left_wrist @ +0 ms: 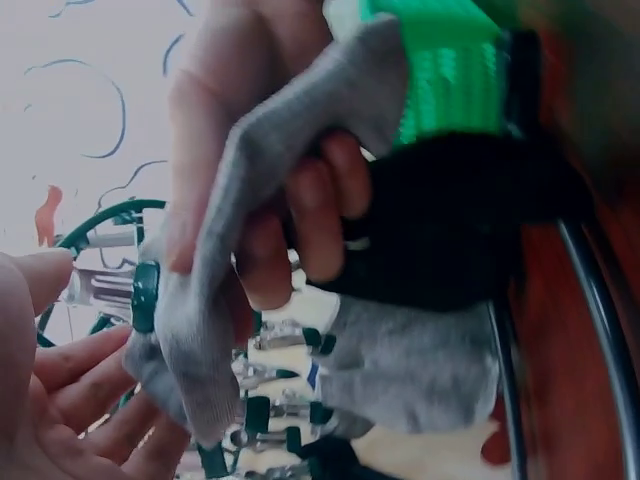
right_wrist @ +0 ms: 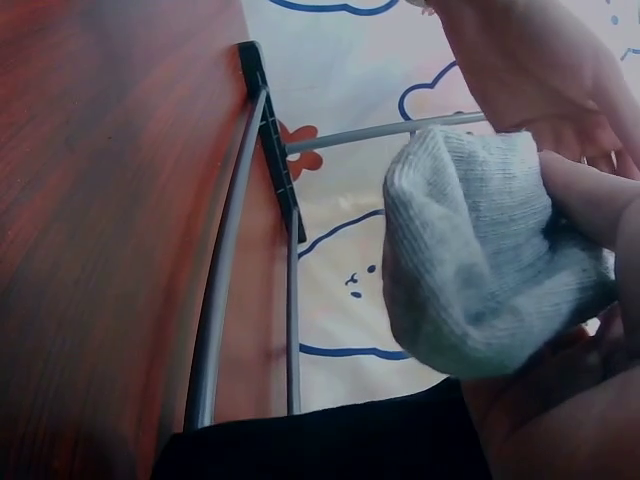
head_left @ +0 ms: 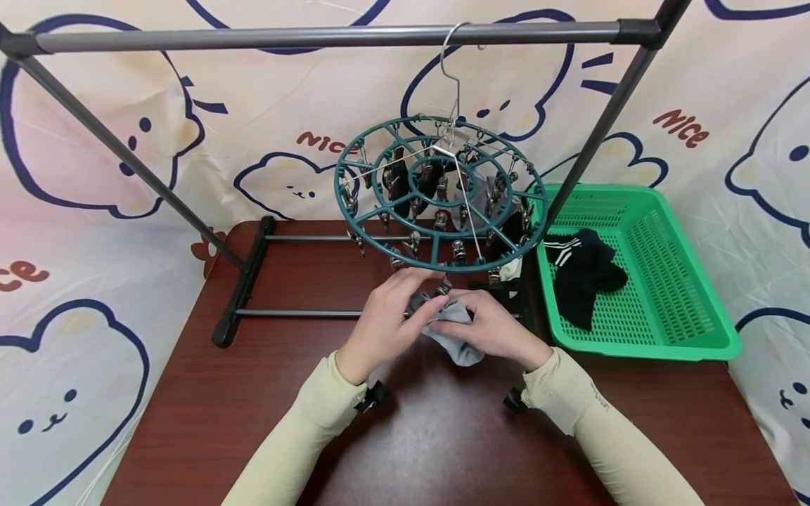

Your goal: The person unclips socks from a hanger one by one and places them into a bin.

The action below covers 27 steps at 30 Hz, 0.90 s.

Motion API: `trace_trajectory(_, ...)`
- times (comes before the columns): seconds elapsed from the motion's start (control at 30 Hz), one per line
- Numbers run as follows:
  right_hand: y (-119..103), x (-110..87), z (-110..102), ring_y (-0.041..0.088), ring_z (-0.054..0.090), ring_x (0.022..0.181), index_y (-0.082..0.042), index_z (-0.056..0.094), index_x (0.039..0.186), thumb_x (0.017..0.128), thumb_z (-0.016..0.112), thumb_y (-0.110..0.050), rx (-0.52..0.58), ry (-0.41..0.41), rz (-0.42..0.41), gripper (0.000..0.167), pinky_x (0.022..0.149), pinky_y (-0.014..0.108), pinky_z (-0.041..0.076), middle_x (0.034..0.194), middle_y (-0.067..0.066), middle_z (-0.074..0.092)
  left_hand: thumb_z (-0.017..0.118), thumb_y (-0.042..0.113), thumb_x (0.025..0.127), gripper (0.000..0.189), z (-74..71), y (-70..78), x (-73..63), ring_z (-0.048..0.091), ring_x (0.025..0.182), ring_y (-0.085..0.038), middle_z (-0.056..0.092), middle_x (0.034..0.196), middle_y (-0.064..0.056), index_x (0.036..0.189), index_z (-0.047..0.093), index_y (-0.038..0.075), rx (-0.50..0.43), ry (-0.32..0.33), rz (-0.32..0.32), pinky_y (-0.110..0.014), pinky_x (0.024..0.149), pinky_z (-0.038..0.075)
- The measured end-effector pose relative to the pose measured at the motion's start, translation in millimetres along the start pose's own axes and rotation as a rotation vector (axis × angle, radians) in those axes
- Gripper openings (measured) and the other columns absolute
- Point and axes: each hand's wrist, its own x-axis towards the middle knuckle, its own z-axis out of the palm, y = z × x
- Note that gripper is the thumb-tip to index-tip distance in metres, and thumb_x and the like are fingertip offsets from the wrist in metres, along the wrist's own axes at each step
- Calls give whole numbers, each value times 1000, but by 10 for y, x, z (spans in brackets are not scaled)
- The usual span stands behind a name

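My right hand (head_left: 496, 329) grips a light grey sock (head_left: 460, 348), its fingers curled around the ribbed fabric. In the left wrist view a metal clip (left_wrist: 105, 290) with a green tip sits on the sock's edge. My left hand (head_left: 389, 320) is at that clip, thumb on one side and fairly straight fingers on the other. The clip is at the near rim of a round green drying hanger (head_left: 436, 266), which hangs by a metal hook from a grey bar. In the right wrist view the sock's folded opening (right_wrist: 480, 250) faces the camera, hiding part of the right fingers.
Dark socks (head_left: 399, 186) and a grey sock (left_wrist: 410, 365) hang among several clips. A green basket (head_left: 683, 281) with black socks (head_left: 579, 281) stands at the right. The rack's grey top bar (head_left: 253, 39) spans above, and its black foot (head_left: 243, 281) stands on the brown table (head_left: 253, 407).
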Motion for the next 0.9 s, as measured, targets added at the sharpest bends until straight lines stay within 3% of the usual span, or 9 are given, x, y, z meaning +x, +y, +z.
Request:
trace_trajectory(0.17,-12,-3,-13,11,66,79,-13,77,110,96,75,-20,-4,-9,-7,16,69,29,55,95,0,73,64,22,104,28,4,-1,75,67,115,-13,72,127,-1,130,70,11,-215,-84,-111,-35,94,57)
trace_trajectory(0.33,-28,-10,-26,11,66,74,-12,77,105,97,75,-22,-11,-14,23,13,67,29,55,88,0,74,68,17,102,22,7,0,108,70,103,-10,75,121,-2,123,73,10,-357,-108,-147,-30,86,58)
trace_trajectory(0.67,-47,-1,-21,11,64,65,-12,77,90,96,76,-23,-27,-2,29,12,59,28,51,74,-3,71,71,13,99,15,22,7,128,73,94,-13,77,108,-12,112,76,7,-403,-61,-165,-31,83,60)
trace_trajectory(0.9,-30,-6,-8,13,66,67,-11,78,95,96,76,-25,-5,-26,54,14,61,28,54,77,-2,74,75,12,96,14,42,21,114,73,92,-11,78,105,-5,109,77,7,-379,-50,-183,-30,82,60)
